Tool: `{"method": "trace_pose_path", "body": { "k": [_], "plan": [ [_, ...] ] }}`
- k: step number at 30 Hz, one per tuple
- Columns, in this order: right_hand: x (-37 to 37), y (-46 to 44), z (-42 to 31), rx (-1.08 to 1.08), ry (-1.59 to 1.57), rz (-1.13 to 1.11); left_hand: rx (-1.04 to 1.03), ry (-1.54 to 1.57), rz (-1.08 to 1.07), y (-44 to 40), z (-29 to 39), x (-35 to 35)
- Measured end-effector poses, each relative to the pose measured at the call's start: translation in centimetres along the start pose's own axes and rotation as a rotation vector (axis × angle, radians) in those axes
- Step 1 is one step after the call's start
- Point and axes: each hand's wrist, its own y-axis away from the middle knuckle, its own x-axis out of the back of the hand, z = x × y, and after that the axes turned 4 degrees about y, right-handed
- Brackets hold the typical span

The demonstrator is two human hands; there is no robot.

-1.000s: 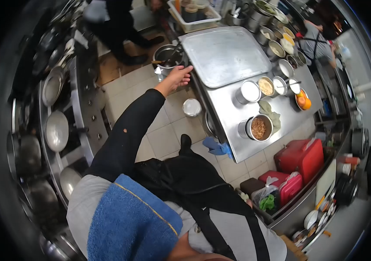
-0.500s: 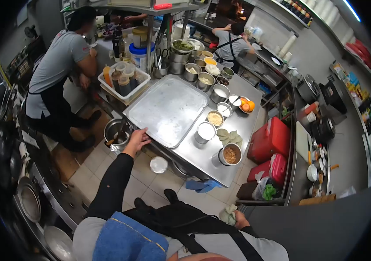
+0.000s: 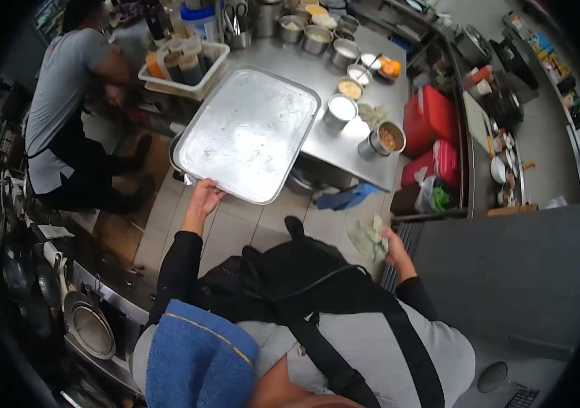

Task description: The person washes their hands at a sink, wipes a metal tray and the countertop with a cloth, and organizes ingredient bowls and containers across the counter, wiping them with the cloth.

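My left hand [image 3: 206,196] grips the near left edge of a large metal tray [image 3: 246,132], its fingers closed at the rim. The tray juts out past the near edge of the steel table [image 3: 334,151], over the floor. Its surface is scuffed, with nothing lying on it. In my right hand [image 3: 396,249] is a crumpled pale green cloth [image 3: 367,238], held out to the right, apart from the tray and the table.
Steel containers of food, including a white-filled one [image 3: 342,109] and a brown-filled one [image 3: 388,139], line the table's right side. A bottle bin [image 3: 198,85] stands behind the tray. On the left a co-worker [image 3: 76,102] leans on a counter. Red coolers [image 3: 431,121] stand at right.
The tray has come toward me, from lying on the table to overhanging its near edge, with my left hand at its rim. My right hand has risen forward with the cloth.
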Motion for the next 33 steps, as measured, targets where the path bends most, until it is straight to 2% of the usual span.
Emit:
{"method": "trace_pose_path", "body": {
  "k": [2, 3, 5, 8, 9, 10, 11, 13, 15, 17, 19, 21, 23, 24, 25, 26, 29, 30, 33],
  "plan": [
    [-3.3, 1.2, -2.4, 0.048, -0.01, -0.054, -0.039, 0.023, 0.061, 5.4, 1.1, 0.3],
    [-5.6, 2.3, -4.5, 0.148, 0.169, -0.034, -0.053, 0.062, 0.048, 7.4, 1.1, 3.1],
    [-7.6, 1.5, -7.8, 0.396, 0.488, -0.006, -0.062, 0.061, 0.061, 13.3, 2.3, 5.1],
    [-16.2, 1.9, -12.6, 0.893, 0.822, 0.224, -0.162, 0.016, 0.106, 20.6, 3.6, 10.5],
    [-19.2, 1.0, -13.3, 1.04, 0.867, 0.32, -0.164, 0.037, 0.136, 23.3, 4.0, 13.2],
    [-21.5, -1.3, -13.6, 1.123, 0.904, 0.298, -0.17, 0.059, 0.166, 25.3, 4.1, 14.9],
    [-23.7, -4.1, -13.5, 1.208, 0.939, 0.272, -0.261, 0.055, 0.225, 27.9, 4.4, 11.8],
    [-28.9, -10.1, -13.0, 1.341, 1.036, 0.205, -0.338, 0.099, 0.291, 31.5, 4.0, 11.2],
    [-32.9, -17.3, -12.4, 1.163, 1.411, 0.295, -0.354, 0.126, 0.314, 34.1, 2.6, 16.3],
    [-37.0, -22.7, -12.5, 1.458, 1.43, 0.708, -0.42, 0.19, 0.356, 36.0, 1.5, 15.2],
    [-39.5, -27.9, -15.8, 1.436, 1.26, 0.395, -0.477, 0.237, 0.417, 37.6, 1.0, 15.0],
    [-40.8, -31.9, -21.7, 1.355, 1.106, 0.176, -0.515, 0.287, 0.516, 39.6, -0.5, 15.3],
    [-41.7, -34.0, -29.4, 1.148, 0.957, 0.254, -0.6, 0.307, 0.562, 39.7, -0.3, 6.7],
    [-41.9, -33.5, -33.0, 1.233, 0.929, 0.284, -0.598, 0.335, 0.586, 40.4, -1.0, 6.0],
    [-41.7, -35.3, -36.6, 1.319, 1.009, 0.276, -0.653, 0.294, 0.706, 41.3, -2.2, 6.0],
    [-41.5, -38.2, -39.5, 1.479, 1.092, 0.284, -0.624, 0.377, 0.76, 41.8, -2.8, 4.7],
    [-42.9, -45.3, -45.4, 1.337, 1.305, 0.145, -0.706, 0.443, 0.876, 41.8, -4.4, 2.1],
    [-43.9, -48.6, -45.5, 1.175, 1.413, 0.105, -0.734, 0.461, 0.906, 41.8, -4.8, 1.4],
    [-47.6, -49.1, -37.9, 1.368, 1.479, 0.703, -0.783, 0.507, 0.969, 41.5, -5.4, 0.0]
  ]
}}
